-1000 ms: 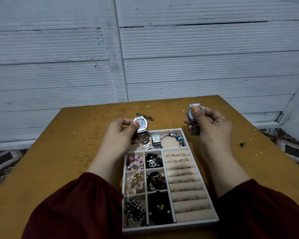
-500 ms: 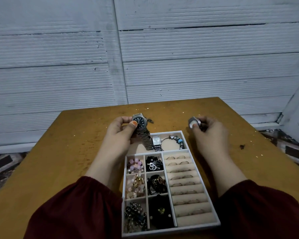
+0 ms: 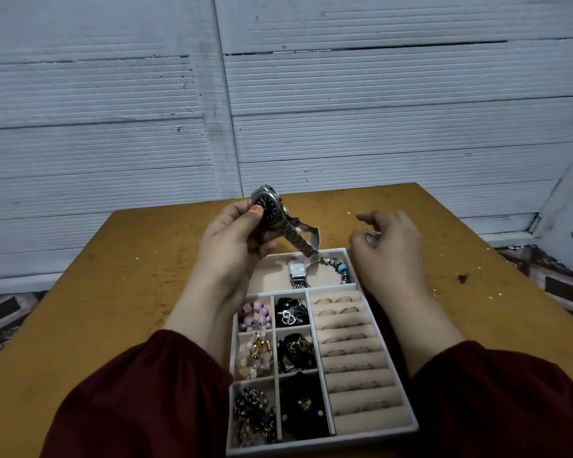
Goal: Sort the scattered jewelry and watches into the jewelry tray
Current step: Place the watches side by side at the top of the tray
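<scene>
My left hand (image 3: 235, 239) grips a silver watch with a dark round dial (image 3: 266, 206), raised above the far end of the jewelry tray (image 3: 374, 436); its metal band hangs down toward the tray. My right hand (image 3: 391, 249) hovers low over the table right of the tray's far corner, fingers spread and blurred. A second silver watch (image 3: 371, 237) shows just beneath its thumb. The tray's far compartment holds a square-faced watch (image 3: 296, 271) and a beaded bracelet (image 3: 339, 267). Rings sit in the padded rolls (image 3: 354, 352) on the right.
The tray lies on a brown wooden table (image 3: 129, 292), near its front edge. Small left compartments hold pink beads (image 3: 255, 315), chains and dark pieces. A dark speck (image 3: 462, 278) lies on the table at right. A white ribbed wall stands behind the table.
My left hand lifted its dark-dial watch higher and tilted it. My right hand lowered the other watch to the table beside the tray and its fingers spread apart.
</scene>
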Tool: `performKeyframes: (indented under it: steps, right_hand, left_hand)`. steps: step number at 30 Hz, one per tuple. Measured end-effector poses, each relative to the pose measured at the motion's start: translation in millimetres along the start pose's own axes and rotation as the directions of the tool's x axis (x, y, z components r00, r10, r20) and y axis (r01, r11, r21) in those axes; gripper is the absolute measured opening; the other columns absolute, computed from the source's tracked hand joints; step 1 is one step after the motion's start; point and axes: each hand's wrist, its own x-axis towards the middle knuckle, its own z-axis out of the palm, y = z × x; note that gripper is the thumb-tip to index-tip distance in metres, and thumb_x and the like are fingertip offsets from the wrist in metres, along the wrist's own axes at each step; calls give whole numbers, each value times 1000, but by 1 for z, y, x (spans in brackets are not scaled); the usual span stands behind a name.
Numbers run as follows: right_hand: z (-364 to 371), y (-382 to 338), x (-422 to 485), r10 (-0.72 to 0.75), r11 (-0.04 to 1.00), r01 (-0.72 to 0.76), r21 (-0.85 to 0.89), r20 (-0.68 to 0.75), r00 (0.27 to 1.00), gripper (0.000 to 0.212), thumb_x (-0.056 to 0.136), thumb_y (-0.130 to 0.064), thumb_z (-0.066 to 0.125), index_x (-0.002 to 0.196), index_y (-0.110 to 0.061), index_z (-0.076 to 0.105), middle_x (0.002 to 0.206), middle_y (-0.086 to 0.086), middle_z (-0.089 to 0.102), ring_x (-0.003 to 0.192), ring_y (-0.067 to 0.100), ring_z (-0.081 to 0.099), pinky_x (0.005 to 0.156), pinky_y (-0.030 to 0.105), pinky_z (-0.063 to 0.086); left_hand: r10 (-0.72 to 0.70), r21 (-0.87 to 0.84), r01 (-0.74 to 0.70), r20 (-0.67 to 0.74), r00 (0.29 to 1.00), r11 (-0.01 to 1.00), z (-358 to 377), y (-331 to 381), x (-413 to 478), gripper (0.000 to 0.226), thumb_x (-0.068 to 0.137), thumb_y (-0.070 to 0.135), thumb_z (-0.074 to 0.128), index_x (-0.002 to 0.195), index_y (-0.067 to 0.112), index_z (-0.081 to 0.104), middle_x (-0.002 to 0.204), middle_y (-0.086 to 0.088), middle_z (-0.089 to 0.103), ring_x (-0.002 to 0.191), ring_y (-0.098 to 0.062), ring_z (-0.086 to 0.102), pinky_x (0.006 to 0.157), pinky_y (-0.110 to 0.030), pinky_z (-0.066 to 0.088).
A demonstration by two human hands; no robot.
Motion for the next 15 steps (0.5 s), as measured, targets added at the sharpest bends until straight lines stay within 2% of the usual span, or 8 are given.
performKeyframes:
  steps: [1,2,3,5,7,10,13,15]
  right_hand:
    - [-3,-8,-2,10,986,-18,165,52,999,21,87,-18,58,106,-19,67,97,3,65,91,20,60,79,35,51]
    - [-6,-15,-4,22,927,-81,367,162,987,19,88,-21,58,105,-21,67,89,-2,68,83,18,62,72,35,55]
    - [-8,-22,-6,12,823,-168,542,279,960,19,88,-23,59,105,-21,67,81,-5,68,75,17,63,64,32,55]
    - [-13,-31,-8,-50,640,-299,707,427,903,19,91,-17,59,109,-14,66,74,-4,69,61,16,62,51,23,48]
    - [-15,-34,-8,-77,563,-344,751,462,883,18,92,-8,55,105,-12,67,74,-1,69,55,12,60,46,18,44]
    - [-16,-32,-5,-37,437,-416,797,478,877,15,88,-8,58,98,-11,69,73,3,67,60,10,58,46,18,47]
    - [-20,-28,-2,-43,277,-528,803,560,828,22,81,-10,65,103,-6,68,77,7,66,72,17,64,57,27,57]
    - [-22,-26,0,-87,237,-550,801,581,809,31,77,-1,60,108,-4,65,84,7,67,80,20,65,65,31,59]
  left_hand:
    - [-9,-34,9,20,1000,999,2,-1,1,9,96,7,47,97,11,55,80,-6,69,62,-12,60,57,-20,53]
    - [-18,-62,20,40,999,998,3,-2,2,9,96,7,46,101,9,54,81,-7,68,62,-12,59,59,-21,54]
    - [-27,-87,32,61,998,996,6,-2,2,12,96,8,46,106,7,52,83,-8,67,62,-12,59,60,-22,54]
    - [-42,-144,56,104,994,988,11,-3,2,17,96,9,44,112,6,49,87,-11,65,65,-15,62,61,-23,55]
    - [-50,-183,75,139,989,980,14,-4,3,19,97,9,42,116,7,47,94,-14,66,71,-20,66,59,-24,56]
    - [-52,-189,81,155,987,979,15,-5,3,27,99,10,38,124,3,47,102,-18,66,68,-19,67,54,-22,52]
    - [-60,-162,84,146,987,983,13,-5,3,26,100,12,34,115,-1,51,91,-13,69,61,-14,64,50,-19,49]
    - [-74,-152,96,142,987,984,10,-5,4,25,101,15,34,106,3,55,86,-9,72,60,-12,63,50,-18,48]
